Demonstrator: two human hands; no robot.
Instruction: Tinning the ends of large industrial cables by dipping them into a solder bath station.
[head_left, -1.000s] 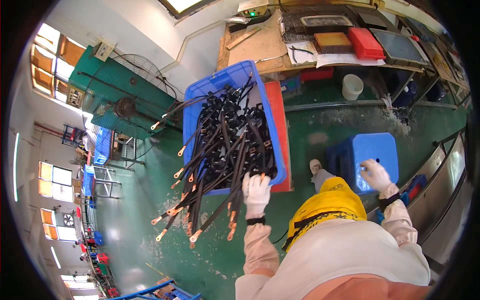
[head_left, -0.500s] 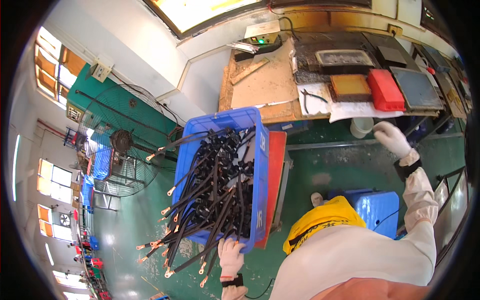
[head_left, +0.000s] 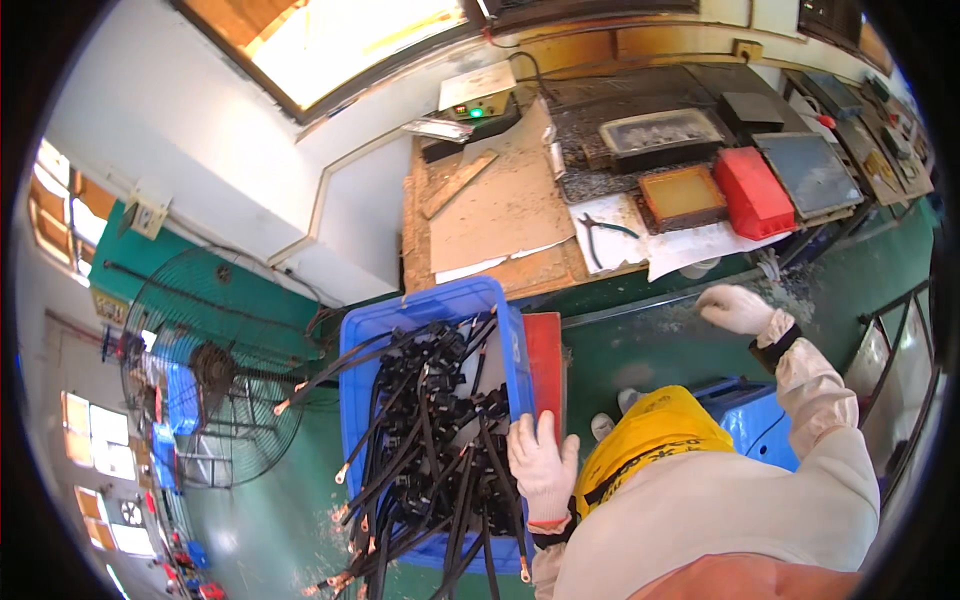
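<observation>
Two gloved hands: left hand (head_left: 543,463) flat on blue crate (head_left: 430,305) rim, fingers together, steadying black cables (head_left: 430,440). Right hand (head_left: 735,307) rests at bench (head_left: 500,210) front edge, fingers loosely curled, holding nothing.

Blue plastic crate (head_left: 430,305): rectangular, open-topped, on green floor below table edge, heaped with black cables (head_left: 430,440), copper-lugged ends overhanging rim.

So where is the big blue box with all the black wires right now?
In the head view the blue crate sits low and left of centre on the green floor, just below the wooden workbench. The gloved left hand rests on its right edge, with a red tray alongside.
</observation>
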